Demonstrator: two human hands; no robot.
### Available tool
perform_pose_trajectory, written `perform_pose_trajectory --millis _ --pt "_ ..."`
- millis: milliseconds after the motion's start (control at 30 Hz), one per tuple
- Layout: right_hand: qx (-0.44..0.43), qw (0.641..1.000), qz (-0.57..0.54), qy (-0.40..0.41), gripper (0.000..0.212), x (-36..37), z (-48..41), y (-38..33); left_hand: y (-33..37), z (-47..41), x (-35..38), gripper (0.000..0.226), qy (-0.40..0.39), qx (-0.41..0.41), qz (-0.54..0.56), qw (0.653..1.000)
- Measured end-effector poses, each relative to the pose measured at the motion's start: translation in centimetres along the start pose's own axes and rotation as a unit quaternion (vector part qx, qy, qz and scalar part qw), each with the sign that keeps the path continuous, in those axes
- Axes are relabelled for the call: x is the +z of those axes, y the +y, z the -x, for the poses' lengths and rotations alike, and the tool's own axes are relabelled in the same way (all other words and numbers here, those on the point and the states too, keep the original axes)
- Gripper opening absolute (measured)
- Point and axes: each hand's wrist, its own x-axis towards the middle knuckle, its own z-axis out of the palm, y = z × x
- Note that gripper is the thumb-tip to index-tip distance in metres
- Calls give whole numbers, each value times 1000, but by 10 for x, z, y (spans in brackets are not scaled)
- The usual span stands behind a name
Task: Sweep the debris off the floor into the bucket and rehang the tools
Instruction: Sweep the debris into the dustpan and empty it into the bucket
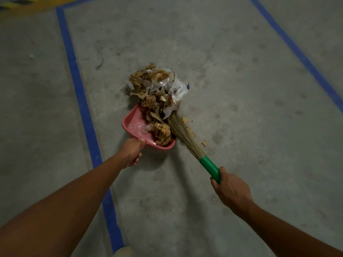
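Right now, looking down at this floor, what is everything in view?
dustpan: one, pink, on the floor at centre, partly filled.
debris pile: one, brown crumpled scraps with clear and white plastic, across the dustpan's mouth and the floor beyond.
broom: one, straw bristles, green handle, right of the dustpan, bristles against the pile.
loose scraps: a few, tan, right of the bristles.
tape lines: two, blue, one left, one right.
floor: one, grey concrete.
left hand: one, grips the dustpan's near end.
right hand: one, grips the broom's green handle.

the dustpan (pixel 134 121) handle is hidden inside the left grip (pixel 130 152).
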Motion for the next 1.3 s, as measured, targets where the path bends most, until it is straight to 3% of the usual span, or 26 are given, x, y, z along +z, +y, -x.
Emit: perform_pose_trajectory --millis 633,1300 --pt "-22 999 0 47 39 -12 47 19 6 37 22 36 5 60 101 993" --pt "17 995 -58 84 32 -125 170 32 91 187 18 13 12 119 75 990"
